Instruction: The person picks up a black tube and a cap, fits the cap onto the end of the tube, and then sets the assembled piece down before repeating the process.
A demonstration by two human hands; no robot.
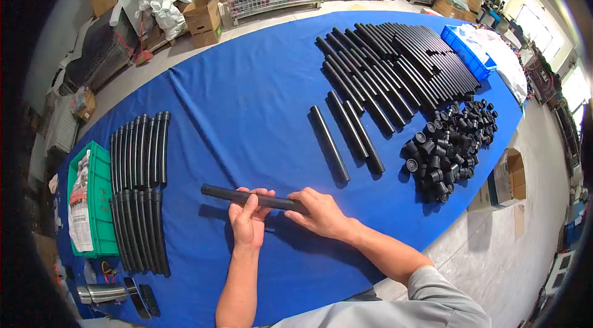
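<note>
A black tube (225, 194) is held above the blue cloth, its far end pointing left. My left hand (250, 220) is wrapped round its middle, thumb on top. Around the tube's right end my right hand (321, 212) is closed, hiding that end. Three loose black tubes (329, 142) lie on the cloth beyond my right hand. Behind them is a large spread of similar tubes (377, 68). A pile of black caps (448, 149) sits to the right.
Two rows of black tubes (139, 155) lie at the left beside a green crate (105, 204). A blue basket (472, 59) stands at the back right of the blue table (247, 81). Metal cylinders (102, 293) lie at the lower left. An open carton (509, 180) is on the floor at right.
</note>
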